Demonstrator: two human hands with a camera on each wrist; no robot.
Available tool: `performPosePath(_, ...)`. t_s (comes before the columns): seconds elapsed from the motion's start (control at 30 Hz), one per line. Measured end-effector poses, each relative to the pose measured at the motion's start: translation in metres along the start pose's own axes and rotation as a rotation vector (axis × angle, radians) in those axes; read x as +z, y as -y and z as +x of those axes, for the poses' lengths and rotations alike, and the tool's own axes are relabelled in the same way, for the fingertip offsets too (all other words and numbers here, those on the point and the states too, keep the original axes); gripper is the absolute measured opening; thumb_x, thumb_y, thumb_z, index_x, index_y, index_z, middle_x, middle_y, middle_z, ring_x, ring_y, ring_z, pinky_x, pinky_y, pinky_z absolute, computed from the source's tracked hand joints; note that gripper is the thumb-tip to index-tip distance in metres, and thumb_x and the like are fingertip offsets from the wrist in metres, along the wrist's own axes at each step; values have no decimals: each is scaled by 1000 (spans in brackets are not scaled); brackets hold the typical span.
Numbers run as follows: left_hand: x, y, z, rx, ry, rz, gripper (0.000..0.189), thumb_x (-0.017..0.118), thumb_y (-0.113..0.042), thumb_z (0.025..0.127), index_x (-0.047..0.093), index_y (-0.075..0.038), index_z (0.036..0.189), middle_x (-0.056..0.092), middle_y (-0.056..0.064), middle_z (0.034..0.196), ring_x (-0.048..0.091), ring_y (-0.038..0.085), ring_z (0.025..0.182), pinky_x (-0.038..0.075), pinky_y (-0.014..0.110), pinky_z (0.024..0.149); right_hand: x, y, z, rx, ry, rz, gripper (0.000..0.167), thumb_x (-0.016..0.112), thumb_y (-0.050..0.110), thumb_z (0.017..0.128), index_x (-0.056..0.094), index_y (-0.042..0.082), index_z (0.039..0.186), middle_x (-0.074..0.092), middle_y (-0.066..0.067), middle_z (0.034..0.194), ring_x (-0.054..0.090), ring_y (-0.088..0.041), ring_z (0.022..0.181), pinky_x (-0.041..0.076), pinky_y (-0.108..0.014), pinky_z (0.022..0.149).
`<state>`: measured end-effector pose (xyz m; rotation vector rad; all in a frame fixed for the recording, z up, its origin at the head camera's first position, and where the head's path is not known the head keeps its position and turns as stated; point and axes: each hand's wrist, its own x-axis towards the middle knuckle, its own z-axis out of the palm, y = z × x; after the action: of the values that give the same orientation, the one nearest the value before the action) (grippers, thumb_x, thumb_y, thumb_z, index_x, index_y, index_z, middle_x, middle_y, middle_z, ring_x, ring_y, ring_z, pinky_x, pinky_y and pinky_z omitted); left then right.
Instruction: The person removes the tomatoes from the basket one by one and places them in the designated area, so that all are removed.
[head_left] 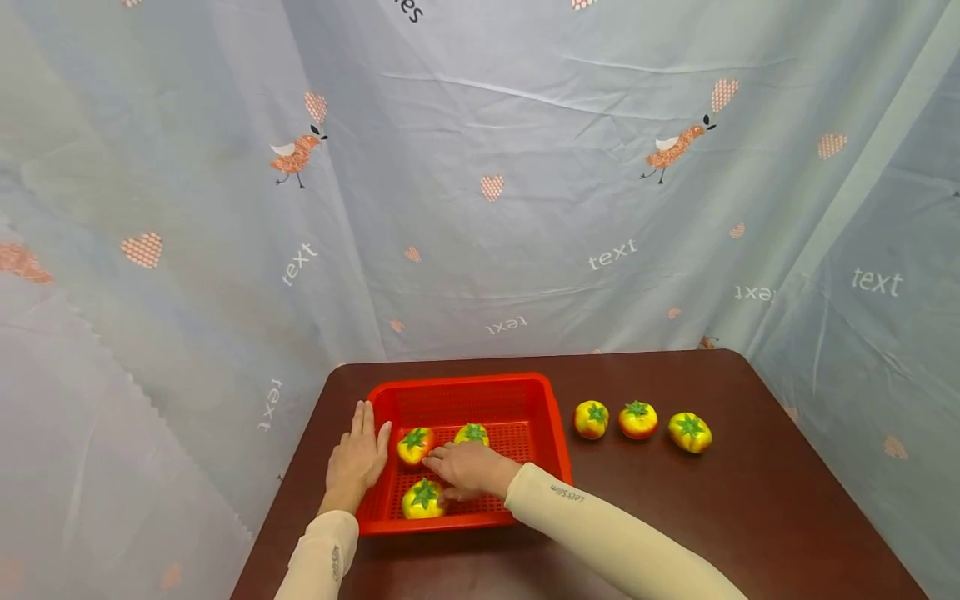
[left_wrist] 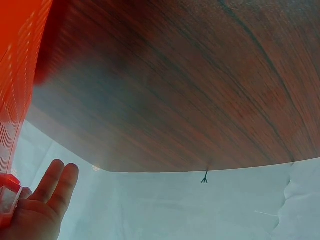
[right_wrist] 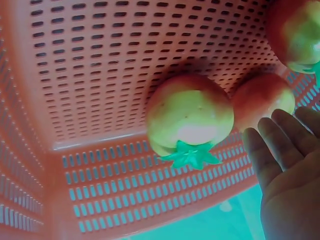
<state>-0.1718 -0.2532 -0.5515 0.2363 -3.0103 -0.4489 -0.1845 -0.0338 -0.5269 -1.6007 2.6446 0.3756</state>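
A red plastic basket (head_left: 480, 527) with slotted walls holds three yellow-and-red tomatoes with green leafy tops: one at the left (head_left: 415, 447), one behind my right hand (head_left: 472, 433) and one near the front (head_left: 423, 500). My left hand (head_left: 356, 460) lies along the basket's left rim, fingers straight; in the left wrist view the same hand (left_wrist: 42, 205) is beside the basket's wall. Inside the basket reaches my right hand (head_left: 467, 468), between the tomatoes. In the right wrist view its fingers (right_wrist: 280, 142) are extended close to a tomato (right_wrist: 262, 100); contact is unclear.
Right of the basket, three more tomatoes stand in a row on the dark brown table (head_left: 675, 517): one near the basket (head_left: 592, 419), a middle one (head_left: 638, 419) and a right one (head_left: 690, 432). A grey-blue patterned curtain (head_left: 525, 250) hangs behind and beside the table.
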Motion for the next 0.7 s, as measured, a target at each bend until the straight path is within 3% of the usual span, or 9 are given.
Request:
performPosePath(0.47,3,-3,-5,-11,4,-16,73,30,-47,104,7,-4,157,8,20,164,46,53,125,37,64,105,3,18,13,-50,64,-12,52,61,49,93,54,21,137,61,9,130,59,-6,116,46,-19,100)
performPosePath(0.7,-1,0,-3,-16,4,-11,73,25,-49,104,5,-5,157,5,19,164,44,52,127,36,64,106,-4,22,14,-38,119,26,55,64,34,94,47,21,145,57,9,138,58,-6,119,46,-19,101)
